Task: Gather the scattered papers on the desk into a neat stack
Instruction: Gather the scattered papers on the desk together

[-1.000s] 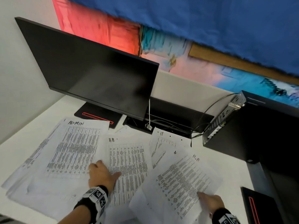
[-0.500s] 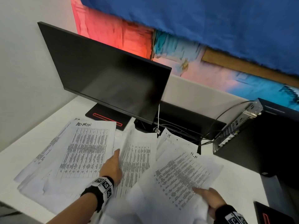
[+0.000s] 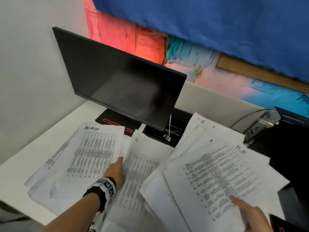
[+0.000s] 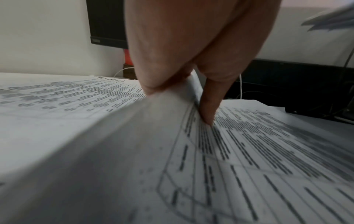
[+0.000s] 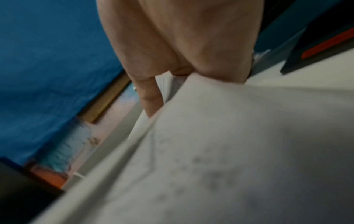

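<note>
On the white desk (image 3: 15,171), nothing squared yet: right hand (image 3: 250,215) grips a fanned "H.R"/"IT" bundle (image 3: 215,173) lifted off it, left hand (image 3: 115,171) pinches the middle sheet (image 3: 140,166); "ADMIN" pile (image 3: 93,151) untouched at left.

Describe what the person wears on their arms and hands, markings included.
Both hands are bare, with no gloves or rings visible. The left wrist carries a black band with a white block printed with black-and-white square tag patterns. The left forearm is bare, with no sleeve in view. The right hand shows at the frame's lower edge; its wrist is cut off, so any band there cannot be seen.
</note>
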{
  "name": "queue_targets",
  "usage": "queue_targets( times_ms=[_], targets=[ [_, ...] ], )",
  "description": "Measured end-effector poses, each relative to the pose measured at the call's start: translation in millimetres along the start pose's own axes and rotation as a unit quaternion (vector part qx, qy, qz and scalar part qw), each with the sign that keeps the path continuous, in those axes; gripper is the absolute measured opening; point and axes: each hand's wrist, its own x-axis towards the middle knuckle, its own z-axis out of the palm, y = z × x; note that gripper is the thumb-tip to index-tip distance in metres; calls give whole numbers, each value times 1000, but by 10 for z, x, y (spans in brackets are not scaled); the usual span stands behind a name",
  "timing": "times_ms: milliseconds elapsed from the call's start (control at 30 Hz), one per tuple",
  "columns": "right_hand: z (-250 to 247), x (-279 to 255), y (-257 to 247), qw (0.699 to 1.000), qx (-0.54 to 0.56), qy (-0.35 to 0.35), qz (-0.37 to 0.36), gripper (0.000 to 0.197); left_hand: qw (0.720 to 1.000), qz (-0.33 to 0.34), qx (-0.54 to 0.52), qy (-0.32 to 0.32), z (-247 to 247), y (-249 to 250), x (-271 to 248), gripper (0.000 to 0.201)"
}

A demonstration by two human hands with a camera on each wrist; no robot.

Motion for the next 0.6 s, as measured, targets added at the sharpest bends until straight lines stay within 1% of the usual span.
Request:
queue_targets(
  times_ms=[33, 67, 100, 133, 167, 200, 233, 267, 300, 333, 367, 400, 433, 467, 500, 533, 567, 600],
  targets=[
    [130, 13, 58, 1000, -9, -5, 21, 106, 1000, 8, -8, -21, 4, 2, -5, 49],
    [275, 3, 189, 999, -16, -14, 48, 104, 999, 16, -22, -38, 1, -3, -2, 50],
    [398, -15, 296, 998, -28, -14, 58, 95, 998, 22, -45, -48, -6, -1, -4, 53],
    [557, -68, 417, 996, -49, -19, 66, 82, 995, 22, -81, -47, -26, -13, -5, 55],
    [698, -65, 555, 994, -79, -29, 70, 66, 992, 17, -119, -31, -85, -27, -7, 53],
    [830, -90, 707, 991, -105, -44, 76, 58, 988, 5, -152, -1, -163, -81, -4, 48],
    [926, -108, 835, 989, -111, -56, 78, 63, 985, -10, -167, 39, -264, -169, 5, 42],
    [1016, -141, 895, 989, -110, -62, 76, 70, 984, -22, -155, 86, -390, -251, 16, 38],
    [1132, -181, 940, 989, -111, -70, 73, 67, 983, -46, -121, 129, -535, -408, 17, 37],
    [1237, -217, 937, 991, -100, -67, 65, 57, 980, -76, -79, 168, -692, -571, 30, 40],
    [1310, -221, 933, 992, -87, -66, 57, 51, 973, -118, -39, 197, -851, -739, 41, 48],
    [1371, -240, 930, 993, -73, -71, 60, 54, 963, -169, -6, 209, -1000, -911, 57, 61],
    [1436, -252, 924, 992, -63, -82, 72, 64, 952, -220, 13, 211, -1139, -1074, 73, 75],
    [1475, -226, 952, 991, -43, -89, 88, 76, 946, -254, 21, 201, -1245, -1225, 106, 88],
    [1507, -190, 964, 989, -27, -103, 99, 83, 945, -267, 21, 186, -1327, -1352, 148, 97],
    [1572, -224, 915, 987, -16, -123, 105, 79, 950, -260, 22, 169, -1386, -1451, 193, 102],
    [1658, -263, 853, 984, -15, -139, 107, 70, 959, -241, 22, 150, -1429, -1519, 238, 103],
    [1723, -264, 810, 981, -21, -155, 111, 62, 966, -221, 13, 136, -1469, -1553, 279, 100]
  ],
)
